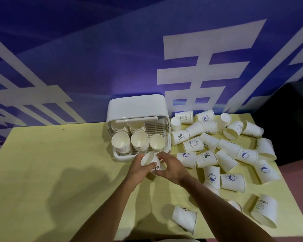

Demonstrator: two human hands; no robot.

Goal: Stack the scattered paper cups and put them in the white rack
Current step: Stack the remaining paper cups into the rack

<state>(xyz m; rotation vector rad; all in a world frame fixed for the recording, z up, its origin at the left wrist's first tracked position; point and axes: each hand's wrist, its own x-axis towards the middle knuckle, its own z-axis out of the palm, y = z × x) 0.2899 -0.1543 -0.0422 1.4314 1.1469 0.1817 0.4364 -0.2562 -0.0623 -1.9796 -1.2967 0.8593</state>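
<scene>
Currently both hands are on one paper cup. The left hand wraps the held cup near its rim, fingers curled round the wall. The right hand closes on the base end, where a "%" print shows. The cup is tilted, mouth up and to the left. Whether a second cup is nested inside, cannot tell.

Position: the cup sits just in front of the white rack, close to its near rim. Judgement: the two-handed hold steadies it for seating on a stack.

Rack: lid tipped back, tray open. Three stacks stand along the front, the left stack, middle stack and right stack, all mouths up. More cups sit behind them. The right stack looks shortest, so it is the likely target.

Right of the rack, the scattered cups lie mostly on their sides, touching or overlapping. A lone cup lies near the front edge of the yellow table. Much of the task remains.
</scene>
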